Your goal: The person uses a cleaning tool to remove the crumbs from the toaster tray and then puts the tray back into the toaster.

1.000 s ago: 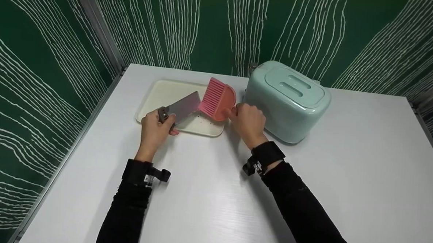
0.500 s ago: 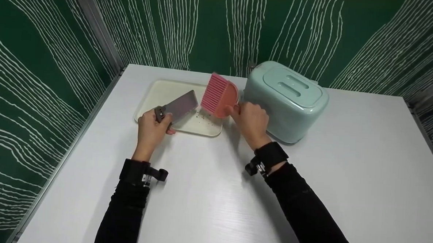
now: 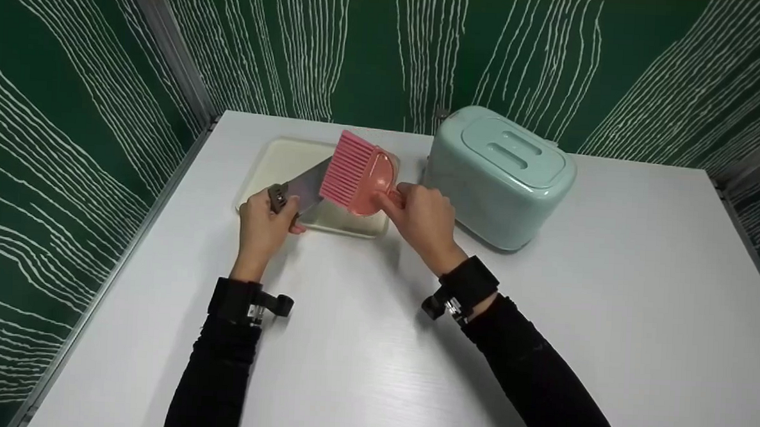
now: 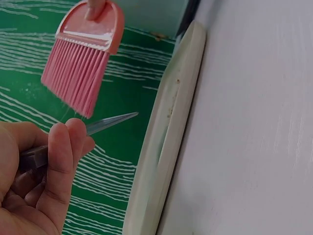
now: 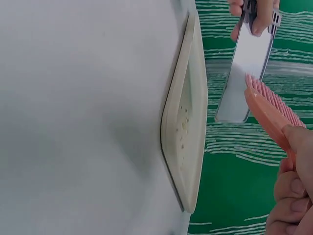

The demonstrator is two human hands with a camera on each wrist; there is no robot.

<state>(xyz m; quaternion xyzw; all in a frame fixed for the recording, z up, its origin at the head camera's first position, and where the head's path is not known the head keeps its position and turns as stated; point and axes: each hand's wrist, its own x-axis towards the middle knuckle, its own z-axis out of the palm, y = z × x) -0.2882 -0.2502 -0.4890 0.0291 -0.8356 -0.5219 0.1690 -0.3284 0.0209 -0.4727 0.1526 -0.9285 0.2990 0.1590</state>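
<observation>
In the head view my left hand (image 3: 265, 231) grips the dark grey handle of a flat metal crumb tray (image 3: 302, 187), tilted above a cream tray (image 3: 273, 161). My right hand (image 3: 426, 222) holds a pink hand brush (image 3: 349, 174) by its short handle, thumb along the orange-pink head. The bristles overlap the far half of the crumb tray. In the right wrist view, the bristle tips lie at the surface of the crumb tray (image 5: 247, 61). Small brown crumbs (image 5: 182, 128) lie scattered inside the cream tray below.
A mint green toaster (image 3: 503, 174) with a lid on top stands just right of the cream tray, near my right hand. The white table (image 3: 349, 340) ends at a green wall (image 3: 367, 59) with white streaks behind and at the sides.
The brush first rose slightly away from the end of the crumb tray, then swung left over it. My left hand shifted slightly left, keeping its hold on the crumb tray.
</observation>
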